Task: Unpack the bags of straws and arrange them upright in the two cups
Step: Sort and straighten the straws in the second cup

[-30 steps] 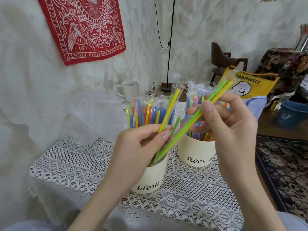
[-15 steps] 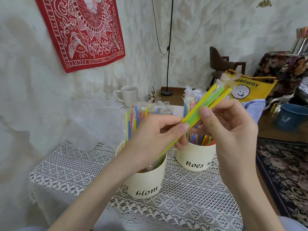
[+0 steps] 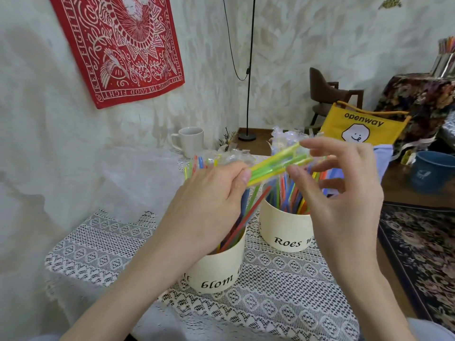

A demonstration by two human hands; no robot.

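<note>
Green and yellow straws in a clear bag (image 3: 275,166) are held nearly level above the 2 cups. The left hand (image 3: 209,205) pinches the bag's lower end between thumb and fingers. The right hand (image 3: 344,193) pinches the upper end with curled fingertips. The cup marked "blom" (image 3: 216,271) and the cup marked "Roes" (image 3: 285,230) stand side by side on the lace-covered table (image 3: 103,247), each holding upright coloured straws.

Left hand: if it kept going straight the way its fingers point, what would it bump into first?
Probably the right hand. The left hand holds the green and yellow straws, pointing right and slightly up along them, where the right hand's fingers touch them; depth is uncertain.
</note>
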